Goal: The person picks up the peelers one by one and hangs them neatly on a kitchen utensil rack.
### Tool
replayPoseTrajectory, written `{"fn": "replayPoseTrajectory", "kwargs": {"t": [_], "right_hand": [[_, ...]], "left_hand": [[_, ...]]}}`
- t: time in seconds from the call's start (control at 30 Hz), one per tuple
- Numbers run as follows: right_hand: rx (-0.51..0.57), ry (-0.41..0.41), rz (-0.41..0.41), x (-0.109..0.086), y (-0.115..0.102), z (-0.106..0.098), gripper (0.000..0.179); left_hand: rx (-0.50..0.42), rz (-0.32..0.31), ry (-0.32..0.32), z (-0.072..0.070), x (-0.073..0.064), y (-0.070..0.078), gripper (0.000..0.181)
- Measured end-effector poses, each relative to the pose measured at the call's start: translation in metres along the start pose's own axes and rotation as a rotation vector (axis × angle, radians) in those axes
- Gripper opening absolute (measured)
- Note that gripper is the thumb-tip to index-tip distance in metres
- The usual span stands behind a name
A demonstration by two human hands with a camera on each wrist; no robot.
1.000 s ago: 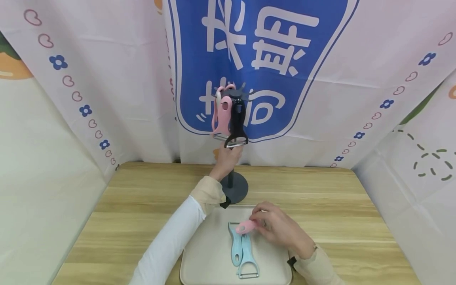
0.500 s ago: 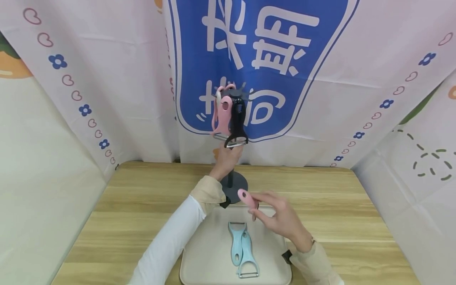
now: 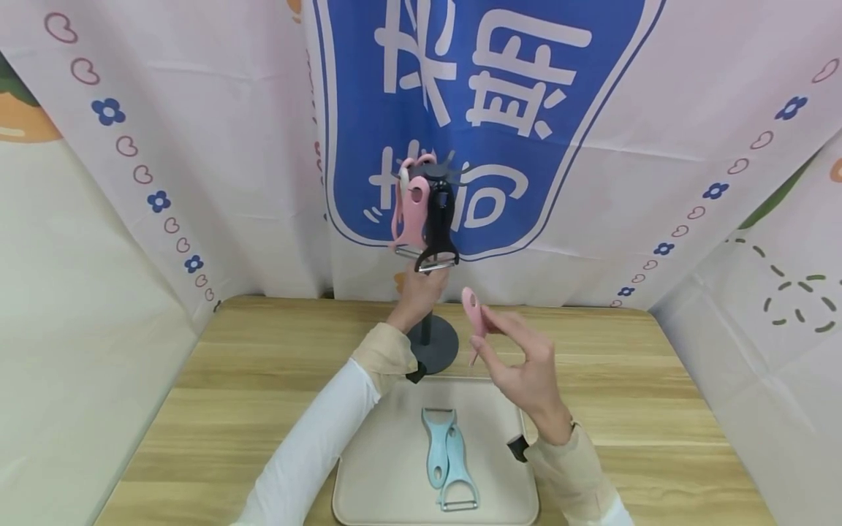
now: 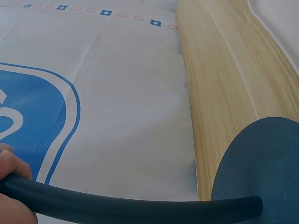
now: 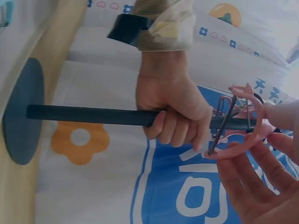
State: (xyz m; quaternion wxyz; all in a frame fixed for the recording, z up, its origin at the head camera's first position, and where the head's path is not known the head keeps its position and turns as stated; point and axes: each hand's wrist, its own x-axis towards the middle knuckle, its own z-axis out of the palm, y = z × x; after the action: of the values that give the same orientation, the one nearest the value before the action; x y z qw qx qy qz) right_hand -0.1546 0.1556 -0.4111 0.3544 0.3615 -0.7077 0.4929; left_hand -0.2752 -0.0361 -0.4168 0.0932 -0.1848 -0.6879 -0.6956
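My left hand (image 3: 421,294) grips the dark pole of a hanging stand (image 3: 427,332), just below the peelers; in the right wrist view its fingers are wrapped round the pole. My right hand (image 3: 526,358) pinches a pink peeler (image 3: 472,310) to the right of the stand, handle hole upward, with the blade end (image 5: 222,126) seen in the right wrist view. From the hooks at the stand's top hang a black peeler (image 3: 439,223), a pink peeler (image 3: 413,219) and more pink ones behind. Two light blue peelers (image 3: 437,446) lie side by side on a beige tray (image 3: 375,475).
The stand's round dark base (image 3: 444,351) sits on the wooden table (image 3: 592,380), behind the tray. Several bare hooks (image 3: 460,175) stick out on the right of its top. A printed cloth (image 3: 658,183) hangs behind the table.
My right hand has lifted the pink peeler from above the tray, up and away from me, and tipped its handle more upright. The left hand stays on the pole.
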Motion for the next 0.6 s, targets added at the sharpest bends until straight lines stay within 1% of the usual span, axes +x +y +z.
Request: {"fn": "replayPoseTrajectory", "kwargs": {"t": [0.2, 0.27, 0.43, 0.6], "right_hand": [[0.012, 0.112, -0.037, 0.016, -0.003, 0.001, 0.037], [0.018, 0.145, -0.04, 0.02, -0.004, 0.001, 0.036], [0.015, 0.183, -0.042, 0.029, -0.007, 0.002, 0.035], [0.001, 0.212, -0.051, 0.042, -0.009, 0.004, 0.035]], "left_hand": [[0.006, -0.009, -0.002, 0.001, 0.0, 0.0, 0.037], [0.002, 0.0, -0.006, 0.001, 0.001, 0.001, 0.037], [0.005, 0.023, -0.004, 0.001, 0.003, 0.001, 0.037], [0.014, -0.001, -0.007, 0.0, 0.002, 0.0, 0.036]]}}
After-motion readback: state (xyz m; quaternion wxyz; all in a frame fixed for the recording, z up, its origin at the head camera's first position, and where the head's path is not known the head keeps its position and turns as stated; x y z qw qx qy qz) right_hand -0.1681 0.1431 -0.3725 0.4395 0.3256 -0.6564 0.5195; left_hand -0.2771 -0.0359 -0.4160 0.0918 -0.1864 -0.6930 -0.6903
